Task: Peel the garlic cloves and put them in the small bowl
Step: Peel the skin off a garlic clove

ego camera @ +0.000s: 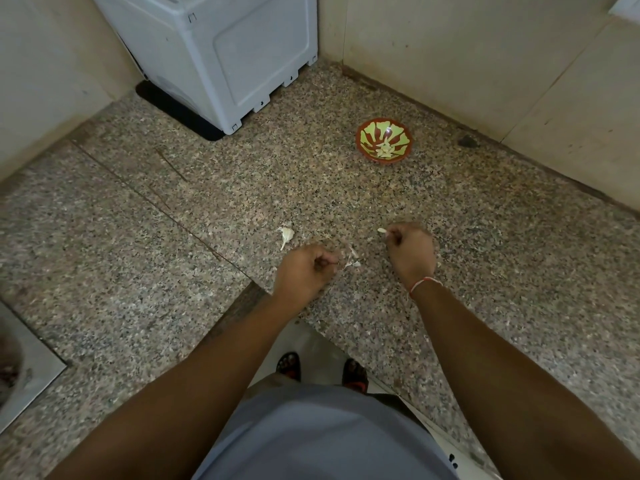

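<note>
Head view: both hands work low over the speckled counter [145, 244]. The right hand [410, 252] has its grip pinched on a pale clove [382, 230] that pokes out past thumb and fingers. The left hand [304, 271] is curled, its grip pinching thin papery skin [350, 259]. A garlic piece [286, 234] lies just beyond the left hand. The bowl [383, 140], farther back on the right near the wall, holds peeled cloves [385, 150]. A white appliance [221, 57] stands at the back.
</note>
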